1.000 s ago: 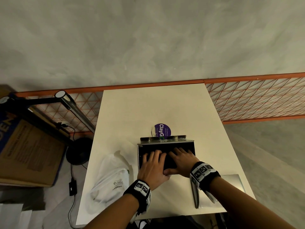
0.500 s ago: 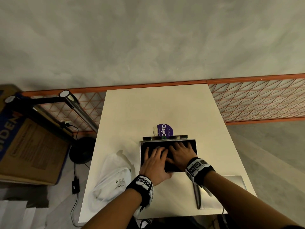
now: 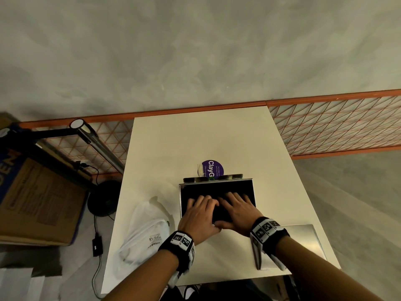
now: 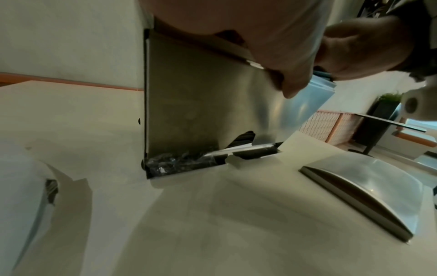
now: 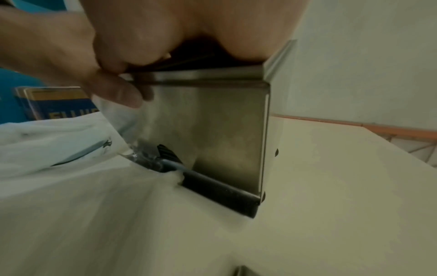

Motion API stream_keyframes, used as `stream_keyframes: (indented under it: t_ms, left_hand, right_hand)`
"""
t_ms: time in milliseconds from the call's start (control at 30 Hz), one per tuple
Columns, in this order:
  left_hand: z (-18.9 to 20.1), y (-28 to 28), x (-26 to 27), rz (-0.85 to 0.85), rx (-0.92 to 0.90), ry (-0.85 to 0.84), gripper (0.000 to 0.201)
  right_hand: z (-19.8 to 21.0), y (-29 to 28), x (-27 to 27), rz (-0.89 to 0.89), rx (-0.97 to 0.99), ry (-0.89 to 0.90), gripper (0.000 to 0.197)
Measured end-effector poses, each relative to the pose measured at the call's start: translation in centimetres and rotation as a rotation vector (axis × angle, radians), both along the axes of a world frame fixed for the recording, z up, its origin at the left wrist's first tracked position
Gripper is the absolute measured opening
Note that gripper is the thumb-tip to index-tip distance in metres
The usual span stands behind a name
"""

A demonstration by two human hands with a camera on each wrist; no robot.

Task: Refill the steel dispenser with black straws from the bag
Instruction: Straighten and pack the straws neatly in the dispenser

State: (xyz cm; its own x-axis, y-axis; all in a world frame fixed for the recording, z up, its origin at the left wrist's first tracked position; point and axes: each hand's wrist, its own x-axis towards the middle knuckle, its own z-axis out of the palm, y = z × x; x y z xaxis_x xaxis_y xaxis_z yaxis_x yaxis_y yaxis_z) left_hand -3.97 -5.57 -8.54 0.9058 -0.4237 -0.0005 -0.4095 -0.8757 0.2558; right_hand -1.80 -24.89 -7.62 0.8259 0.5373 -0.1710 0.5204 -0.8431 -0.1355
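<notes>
Black straws (image 3: 217,193) fill the open top of the steel dispenser (image 3: 254,192); both hands lie flat on them, fingers straight and spread, holding nothing. Left hand (image 3: 200,216) covers the left half, right hand (image 3: 237,210) the right half, thumbs touching at the near rim. Looks like a levelling press, refill near done.

Handling, as a guess:
- Straws: light, thin, smooth. They'll roll and slide under the palms, and kink if pushed hard. Press evenly with flat fingers, don't pinch.
- Dispenser: stiff sheet steel, slick walls (image 4: 201,97), likely light enough to skid. Take it by the 2 side walls, not the thin top rim.
- Right wrist view shows the front wall (image 5: 212,130) upright, with straws in the bottom tray (image 5: 212,188).

Outward from the hands:
- Just left of the left hand: the white plastic bag (image 3: 147,231), soft, crumpled, slumped flat. Can't tell if any straws are left inside.
- Just behind the right wrist: curved steel lid (image 3: 303,242) lying on the table, off the dispenser. It goes back on next, I'd expect.
- Beyond the fingertips, behind the dispenser: purple round container (image 3: 213,169).

Surface: cream table (image 3: 195,137), smooth and matte. Orange mesh fence (image 3: 336,127) at the far edge, grey floor beyond. Cardboard box (image 3: 39,203) and a lamp (image 3: 95,137) off to the left.
</notes>
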Motion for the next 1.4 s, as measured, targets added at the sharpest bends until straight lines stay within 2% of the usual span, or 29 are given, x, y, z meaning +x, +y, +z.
stream_keyframes:
  t_ms: [100, 167, 333, 433, 500, 633, 733, 867, 1033, 1100, 1200, 1267, 1400]
  left_hand:
    - [-0.3, -0.2, 0.0, -0.008, 0.033, -0.011, 0.053]
    - [-0.3, -0.4, 0.1, 0.006, 0.071, -0.016, 0.057]
    - [0.0, -0.6, 0.4, 0.087, 0.101, 0.009, 0.069]
    - [0.2, -0.7, 0.5, 0.123, 0.086, 0.047, 0.076]
    - [0.4, -0.6, 0.7, 0.121, 0.082, 0.077, 0.082]
    - [0.5, -0.3, 1.4, 0.087, 0.078, 0.099, 0.083]
    - [0.9, -0.3, 2.0, 0.086, 0.099, 0.076, 0.078]
    - [0.9, 0.0, 2.4, 0.059, 0.059, 0.046, 0.065]
    - [1.7, 0.4, 2.0, 0.046, -0.069, 0.096, 0.043]
    - [1.7, 0.6, 1.8, 0.068, -0.118, 0.141, 0.036]
    - [1.1, 0.8, 1.5, 0.061, -0.096, 0.159, 0.031]
    - [0.9, 0.9, 1.1, 0.076, -0.065, 0.178, 0.031]
    - [0.5, 0.8, 0.5, 0.112, -0.098, 0.204, 0.038]
  right_hand:
    - [0.1, 0.5, 0.8, -0.026, -0.018, 0.021, 0.083]
    - [0.2, 0.9, 1.2, -0.061, -0.002, -0.01, 0.079]
    - [0.6, 1.1, 1.1, -0.068, 0.054, -0.187, 0.055]
    - [1.4, 1.0, 0.1, -0.093, 0.161, -0.302, 0.036]
    - [1.7, 1.2, -1.0, -0.061, 0.221, -0.329, 0.032]
    - [0.8, 1.8, -2.6, 0.102, 0.181, -0.182, 0.037]
    - [0.0, 1.4, -2.3, 0.08, 0.063, -0.072, 0.05]
    - [-0.1, 0.7, -1.2, 0.041, -0.025, -0.019, 0.051]
    - [0.3, 0.6, -0.2, -0.032, 0.065, -0.005, 0.055]
    - [0.4, 0.4, 0.0, -0.051, 0.177, 0.001, 0.051]
    - [0.2, 0.1, 0.0, -0.049, 0.274, 0.007, 0.042]
    - [0.1, 0.0, -0.2, -0.019, 0.273, 0.052, 0.038]
    - [0.5, 0.4, -0.7, -0.001, 0.145, 0.108, 0.042]
